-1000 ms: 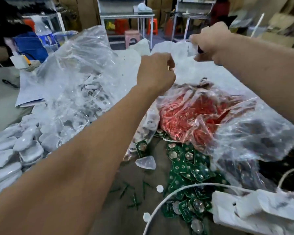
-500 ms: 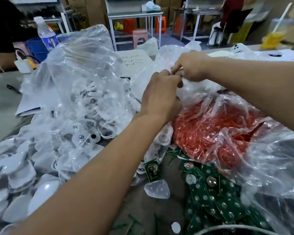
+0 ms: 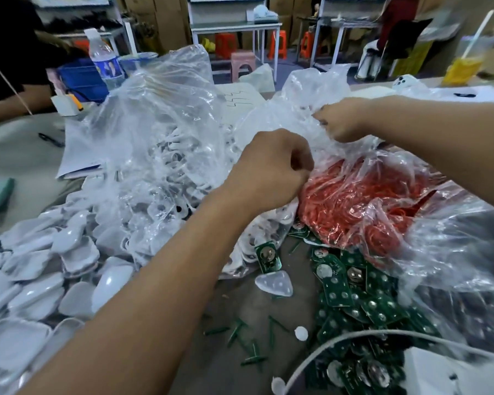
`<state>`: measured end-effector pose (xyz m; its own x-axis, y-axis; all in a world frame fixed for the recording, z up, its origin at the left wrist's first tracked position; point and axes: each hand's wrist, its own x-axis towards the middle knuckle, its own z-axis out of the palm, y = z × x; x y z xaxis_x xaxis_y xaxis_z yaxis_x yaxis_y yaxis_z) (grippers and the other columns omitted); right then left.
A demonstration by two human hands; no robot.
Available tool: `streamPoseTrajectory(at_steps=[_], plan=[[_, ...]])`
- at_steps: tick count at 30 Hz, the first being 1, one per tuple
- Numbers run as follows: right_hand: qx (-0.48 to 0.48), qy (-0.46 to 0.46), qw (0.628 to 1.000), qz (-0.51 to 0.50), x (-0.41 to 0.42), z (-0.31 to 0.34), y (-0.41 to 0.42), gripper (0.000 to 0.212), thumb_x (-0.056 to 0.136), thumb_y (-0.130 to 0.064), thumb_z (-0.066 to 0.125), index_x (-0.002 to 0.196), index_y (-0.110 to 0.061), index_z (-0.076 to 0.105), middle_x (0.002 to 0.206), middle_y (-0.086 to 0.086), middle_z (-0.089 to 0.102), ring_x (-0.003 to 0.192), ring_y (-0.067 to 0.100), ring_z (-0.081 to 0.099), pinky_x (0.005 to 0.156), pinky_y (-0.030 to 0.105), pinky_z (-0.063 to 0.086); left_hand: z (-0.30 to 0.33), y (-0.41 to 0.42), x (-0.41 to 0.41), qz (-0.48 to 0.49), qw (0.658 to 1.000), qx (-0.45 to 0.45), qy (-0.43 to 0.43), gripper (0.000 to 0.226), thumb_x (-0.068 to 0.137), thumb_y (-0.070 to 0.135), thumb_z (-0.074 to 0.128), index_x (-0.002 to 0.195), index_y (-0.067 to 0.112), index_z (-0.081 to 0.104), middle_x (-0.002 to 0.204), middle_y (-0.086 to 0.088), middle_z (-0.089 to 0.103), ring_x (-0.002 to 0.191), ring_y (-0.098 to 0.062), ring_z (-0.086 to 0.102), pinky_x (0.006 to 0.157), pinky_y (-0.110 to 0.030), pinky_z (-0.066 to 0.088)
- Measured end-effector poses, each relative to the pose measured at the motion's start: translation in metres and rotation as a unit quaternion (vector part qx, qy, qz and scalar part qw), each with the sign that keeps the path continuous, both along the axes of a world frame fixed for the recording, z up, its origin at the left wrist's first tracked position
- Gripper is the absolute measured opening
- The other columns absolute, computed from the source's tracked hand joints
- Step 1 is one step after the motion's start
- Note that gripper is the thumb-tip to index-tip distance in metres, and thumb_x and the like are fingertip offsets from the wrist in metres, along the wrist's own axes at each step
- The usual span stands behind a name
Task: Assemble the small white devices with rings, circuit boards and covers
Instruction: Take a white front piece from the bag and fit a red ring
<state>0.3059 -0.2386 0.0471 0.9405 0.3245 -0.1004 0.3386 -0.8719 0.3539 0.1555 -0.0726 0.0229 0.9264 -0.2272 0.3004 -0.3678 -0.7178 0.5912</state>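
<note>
Both hands, left (image 3: 271, 169) and right (image 3: 341, 121), clutch the clear bag (image 3: 405, 201) of red rings (image 3: 354, 201) on a grey worktable (image 3: 240, 323). Green circuit boards (image 3: 351, 292) lie below, white covers (image 3: 40, 266) left. Tables and stools (image 3: 241, 64) stand behind.

The left hand's (image 3: 271, 169) fingertips were curled out of sight into the crumpled clear plastic bag (image 3: 340, 132), and the right hand's (image 3: 340, 121) were buried in the same film. Glare on the film blurred the heap of thin red rings (image 3: 354, 201) inside. The pile of green circuit boards (image 3: 351, 297) ran under the plastic at right. The near white cable (image 3: 325, 346) left the frame at the bottom edge.
</note>
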Motion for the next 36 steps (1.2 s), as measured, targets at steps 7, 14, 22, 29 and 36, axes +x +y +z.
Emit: streamPoseTrajectory(at_steps=[7, 14, 22, 29, 36], plan=[[0.019, -0.001, 0.999, -0.029, -0.011, -0.010, 0.006, 0.062, 0.103, -0.015, 0.039, 0.162, -0.006, 0.020, 0.167, 0.021, 0.025, 0.155, 0.036, 0.023, 0.126, 0.049, 0.020, 0.027, 0.051, -0.028, -0.125, 0.936, 0.019, 0.327, 0.012, 0.098, 0.013, 0.066, 0.093, 0.010, 0.076, 0.091, -0.011, 0.078, 0.077, -0.019, 0.074, 0.062, -0.024, 0.056], [0.097, -0.126, 0.987, -0.028, -0.025, -0.020, 0.011, 0.025, 0.095, -0.012, 0.049, 0.111, 0.001, 0.065, 0.117, 0.026, 0.064, 0.110, 0.045, 0.059, 0.087, 0.047, 0.053, 0.013, 0.094, -0.030, 0.158, 0.928, 0.242, 0.235, 0.011, 0.085, 0.011, 0.069, 0.087, 0.006, 0.078, 0.082, -0.009, 0.078, 0.081, -0.026, 0.075, 0.071, -0.031, 0.061], [0.304, -0.174, 0.934, -0.069, -0.041, -0.001, 0.027, 0.026, 0.094, -0.007, 0.057, 0.112, 0.000, 0.074, 0.116, 0.022, 0.071, 0.105, 0.040, 0.066, 0.095, 0.043, 0.057, -0.034, 0.079, -0.026, 0.177, 0.937, 0.248, 0.168, 0.037, 0.087, 0.043, 0.077, 0.109, 0.016, 0.066, 0.108, -0.007, 0.068, 0.101, -0.029, 0.064, 0.086, -0.037, 0.054], [0.474, -0.179, 0.827, 0.244, -0.121, 0.048, 0.109, 0.036, 0.079, -0.001, 0.044, 0.085, -0.009, 0.078, 0.079, 0.001, 0.069, 0.072, 0.008, 0.062, 0.066, 0.009, 0.038, -0.039, 0.087, -0.033, 0.207, 0.956, 0.149, 0.143, 0.008, 0.088, 0.013, 0.070, 0.094, 0.011, 0.075, 0.096, -0.009, 0.074, 0.093, -0.027, 0.068, 0.077, -0.035, 0.056], [0.336, 0.067, 0.884, 0.318, -0.167, 0.011, 0.157, 0.032, 0.079, 0.005, 0.050, 0.084, -0.008, 0.078, 0.080, -0.002, 0.070, 0.076, 0.008, 0.064, 0.070, 0.015, 0.043, -0.043, 0.100, -0.049, 0.209, 0.948, 0.200, 0.131, 0.016, 0.094, 0.024, 0.067, 0.104, 0.013, 0.074, 0.114, -0.005, 0.071, 0.111, -0.027, 0.064, 0.093, -0.036, 0.053]])
